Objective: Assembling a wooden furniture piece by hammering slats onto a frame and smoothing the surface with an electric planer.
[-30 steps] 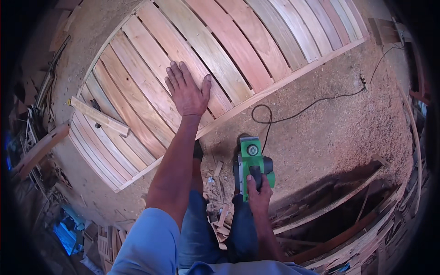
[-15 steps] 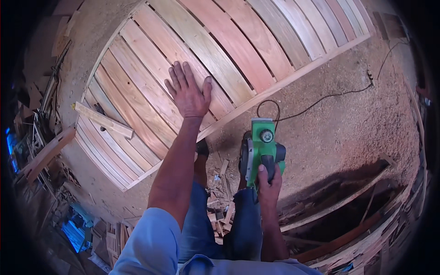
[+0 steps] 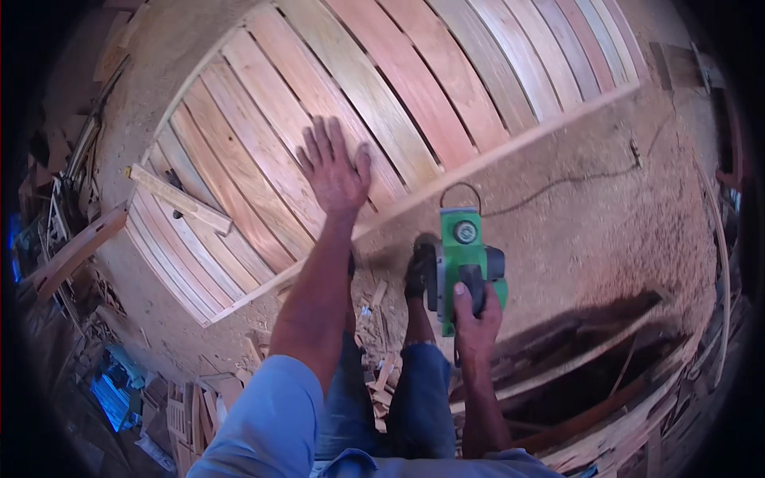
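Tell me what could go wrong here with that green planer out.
The cord loops just past the front of the green planer in the right hand; it might snag or get nicked.
The left hand is spread over bare slats; it could be hurt if the planer came near.
Wood scraps litter the ground, a possible trip.

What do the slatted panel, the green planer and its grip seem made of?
Slatted panel: wood, apparently unpainted; grain and varied pink and tan planks show.
Green planer: probably smooth plastic, going by its even colour; painted metal is possible.
Grip: dull black, so perhaps rubber or plastic.
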